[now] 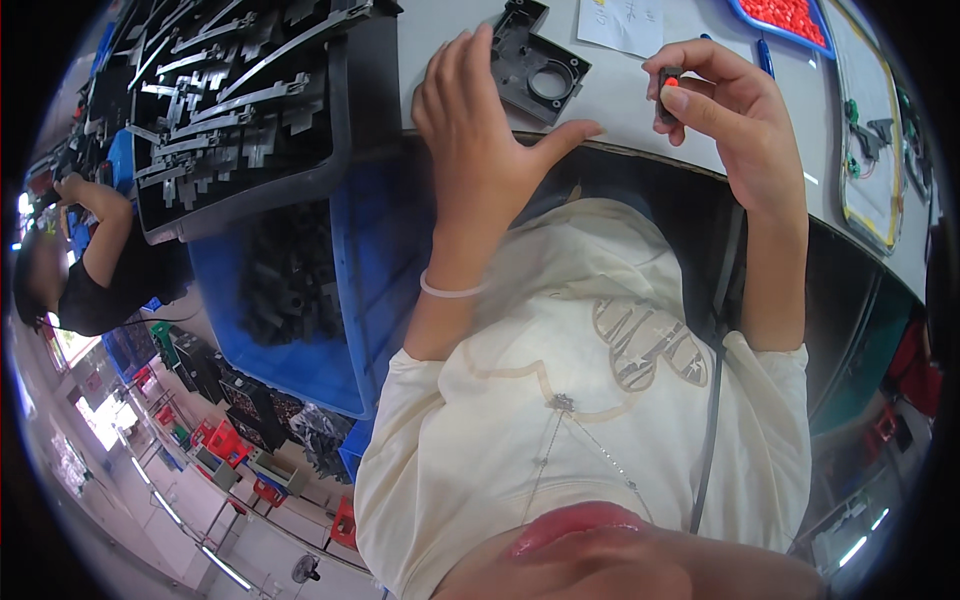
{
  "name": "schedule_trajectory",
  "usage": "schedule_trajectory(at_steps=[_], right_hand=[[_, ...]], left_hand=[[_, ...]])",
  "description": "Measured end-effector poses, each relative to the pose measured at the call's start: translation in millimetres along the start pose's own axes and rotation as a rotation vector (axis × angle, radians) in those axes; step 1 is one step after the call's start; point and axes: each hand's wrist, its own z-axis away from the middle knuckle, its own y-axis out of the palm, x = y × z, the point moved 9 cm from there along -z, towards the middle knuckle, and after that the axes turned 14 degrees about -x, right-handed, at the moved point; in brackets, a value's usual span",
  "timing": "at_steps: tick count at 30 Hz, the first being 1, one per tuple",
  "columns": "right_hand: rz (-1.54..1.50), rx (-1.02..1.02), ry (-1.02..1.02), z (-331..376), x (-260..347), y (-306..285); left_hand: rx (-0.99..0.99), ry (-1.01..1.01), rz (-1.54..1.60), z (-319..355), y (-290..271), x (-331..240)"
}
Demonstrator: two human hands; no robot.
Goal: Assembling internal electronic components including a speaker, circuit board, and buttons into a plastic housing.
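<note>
My left hand [478, 125] is open, its fingers stretched over the table and its thumb spread out to the right. Beside those fingers lies a black plastic housing [517, 75] with a round opening; the hand covers part of its left side, and I cannot tell whether they touch. Over the table's near edge, my right hand [750, 125] pinches a small black plastic part with a red piece [672, 82] on it, between thumb and fingers. The fingers hide much of that part.
A black bin [345, 100] of black parts with metal strips stands left, above a blue crate [350, 300] holding black pieces. A blue tray [815, 48] of small red pieces, a paper sheet [620, 30] and a blue pen [765, 58] lie behind. Another person [110, 240] sits far left.
</note>
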Motion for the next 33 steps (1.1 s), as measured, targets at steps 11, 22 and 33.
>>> schedule_trajectory(at_steps=[11, 22, 33], right_hand=[[-0.015, -0.198, 0.096, -10, -11, -15], [-0.41, 0.003, 0.141, 10, -18, 30], [-0.321, -0.172, 0.176, 27, -29, 12]], left_hand=[[0.124, -0.176, 0.562, 4, 0, -3], [-0.132, -0.553, 1.119, 7, -7, -4], [0.159, -0.773, 2.17, 26, 4, -20]])
